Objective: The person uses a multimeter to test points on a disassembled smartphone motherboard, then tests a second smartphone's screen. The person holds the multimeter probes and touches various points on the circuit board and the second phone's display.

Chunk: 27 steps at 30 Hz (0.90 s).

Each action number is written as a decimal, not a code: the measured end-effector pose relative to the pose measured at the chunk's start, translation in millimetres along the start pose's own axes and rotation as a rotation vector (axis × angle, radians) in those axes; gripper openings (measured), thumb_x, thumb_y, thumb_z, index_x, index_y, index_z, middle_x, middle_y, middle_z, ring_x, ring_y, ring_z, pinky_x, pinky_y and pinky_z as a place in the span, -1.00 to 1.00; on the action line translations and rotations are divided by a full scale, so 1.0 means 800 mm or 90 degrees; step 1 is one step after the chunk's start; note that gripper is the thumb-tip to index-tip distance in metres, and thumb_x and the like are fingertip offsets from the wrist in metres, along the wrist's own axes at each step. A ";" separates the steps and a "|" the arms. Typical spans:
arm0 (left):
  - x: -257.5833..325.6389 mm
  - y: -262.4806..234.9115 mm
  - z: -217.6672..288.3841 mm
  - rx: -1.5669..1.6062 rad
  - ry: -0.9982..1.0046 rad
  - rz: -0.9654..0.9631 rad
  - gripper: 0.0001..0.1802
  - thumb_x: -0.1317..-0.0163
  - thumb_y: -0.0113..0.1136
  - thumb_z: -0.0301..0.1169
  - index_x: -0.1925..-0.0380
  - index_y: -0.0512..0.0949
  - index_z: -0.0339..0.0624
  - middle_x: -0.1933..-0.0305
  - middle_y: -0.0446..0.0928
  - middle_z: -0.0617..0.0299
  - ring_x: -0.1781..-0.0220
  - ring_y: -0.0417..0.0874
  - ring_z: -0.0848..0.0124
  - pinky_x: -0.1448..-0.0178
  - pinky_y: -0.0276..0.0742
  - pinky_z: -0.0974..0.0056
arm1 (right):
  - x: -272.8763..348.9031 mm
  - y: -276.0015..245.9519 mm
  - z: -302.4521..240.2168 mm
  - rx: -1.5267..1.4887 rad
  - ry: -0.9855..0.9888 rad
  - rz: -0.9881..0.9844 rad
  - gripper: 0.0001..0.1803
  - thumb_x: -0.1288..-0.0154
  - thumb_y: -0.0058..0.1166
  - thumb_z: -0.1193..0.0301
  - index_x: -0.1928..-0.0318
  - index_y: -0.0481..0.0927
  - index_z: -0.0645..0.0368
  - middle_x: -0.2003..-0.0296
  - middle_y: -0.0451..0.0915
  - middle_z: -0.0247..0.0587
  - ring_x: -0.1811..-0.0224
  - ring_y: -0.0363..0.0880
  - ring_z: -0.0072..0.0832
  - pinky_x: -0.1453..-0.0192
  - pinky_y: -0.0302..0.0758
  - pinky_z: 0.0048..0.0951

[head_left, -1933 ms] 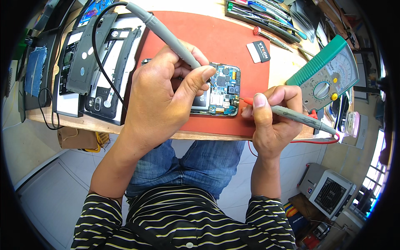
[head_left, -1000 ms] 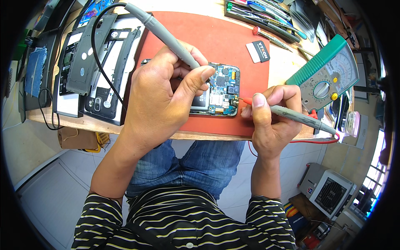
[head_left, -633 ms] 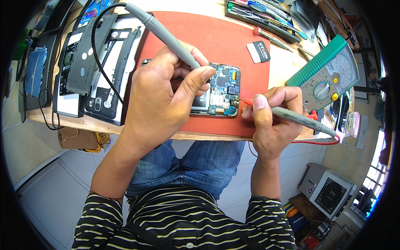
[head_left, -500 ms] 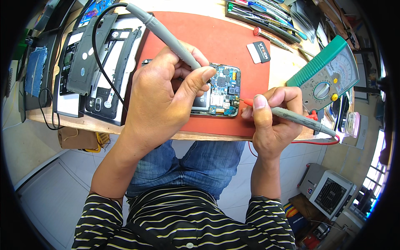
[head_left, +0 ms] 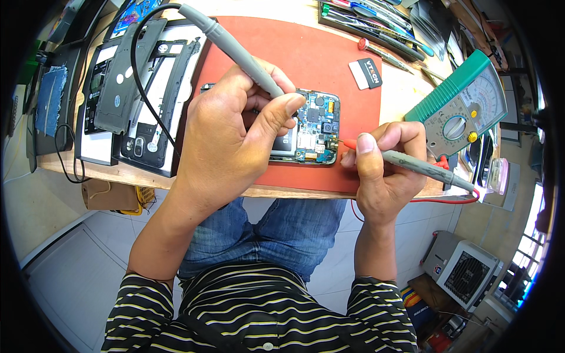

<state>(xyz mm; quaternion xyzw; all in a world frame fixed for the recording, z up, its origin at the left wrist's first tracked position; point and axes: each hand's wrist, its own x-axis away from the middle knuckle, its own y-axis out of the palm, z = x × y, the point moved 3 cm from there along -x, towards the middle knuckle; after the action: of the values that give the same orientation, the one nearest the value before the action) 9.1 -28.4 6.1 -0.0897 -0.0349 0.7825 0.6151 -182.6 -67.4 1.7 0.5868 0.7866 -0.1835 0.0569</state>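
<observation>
An opened smartphone (head_left: pixel 315 126) lies on the orange-red mat (head_left: pixel 253 41), its circuit board and dark battery bare. My left hand (head_left: pixel 235 129) is closed round a grey test probe (head_left: pixel 241 62) with a black lead, above the phone's left part; its tip is hidden behind my fingers. My right hand (head_left: pixel 385 167) pinches another grey test probe (head_left: pixel 424 167), this one with a red lead. Its red-collared metal tip meets, or nearly meets, the board's right edge. A green-cased analog multimeter (head_left: pixel 462 109) with a dial stands tilted to the right.
Left of the mat, a tray (head_left: pixel 176 94) holds phone frames and back covers. At the back right are a box of pens and tools (head_left: pixel 376 29), a red-capped marker (head_left: pixel 382 54) and a black-and-white card (head_left: pixel 365 75). An air cooler (head_left: pixel 462 267) stands on the floor.
</observation>
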 end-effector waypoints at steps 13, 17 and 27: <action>0.000 0.000 -0.001 0.009 -0.009 -0.003 -0.84 -0.36 0.18 -0.53 0.15 0.44 -0.35 0.31 0.56 0.22 0.31 0.67 0.57 0.22 0.67 0.52 | 0.000 -0.001 0.001 0.014 -0.008 0.000 -0.78 -0.32 0.09 0.62 0.27 0.29 0.16 0.54 0.47 -0.28 0.59 0.47 -0.63 0.45 0.52 -0.61; 0.000 0.000 -0.002 0.011 -0.011 -0.003 -0.84 -0.36 0.18 -0.53 0.15 0.44 -0.36 0.31 0.55 0.22 0.31 0.67 0.57 0.22 0.67 0.52 | 0.000 -0.001 0.001 -0.025 0.003 0.013 -0.78 -0.32 0.08 0.63 0.27 0.28 0.16 0.54 0.45 -0.28 0.59 0.46 -0.63 0.45 0.53 -0.59; 0.000 -0.001 -0.002 0.008 -0.025 -0.005 -0.84 -0.36 0.18 -0.53 0.15 0.44 -0.35 0.30 0.55 0.23 0.30 0.67 0.57 0.22 0.66 0.53 | 0.000 -0.002 0.001 -0.001 0.005 0.008 -0.77 -0.33 0.09 0.62 0.27 0.28 0.16 0.53 0.45 -0.29 0.59 0.46 -0.63 0.45 0.55 -0.58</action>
<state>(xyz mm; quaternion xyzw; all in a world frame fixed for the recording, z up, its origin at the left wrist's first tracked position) 10.0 -28.3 4.4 -0.0704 -0.0423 0.7818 0.6181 -184.2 -68.1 1.1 0.5924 0.7833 -0.1802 0.0555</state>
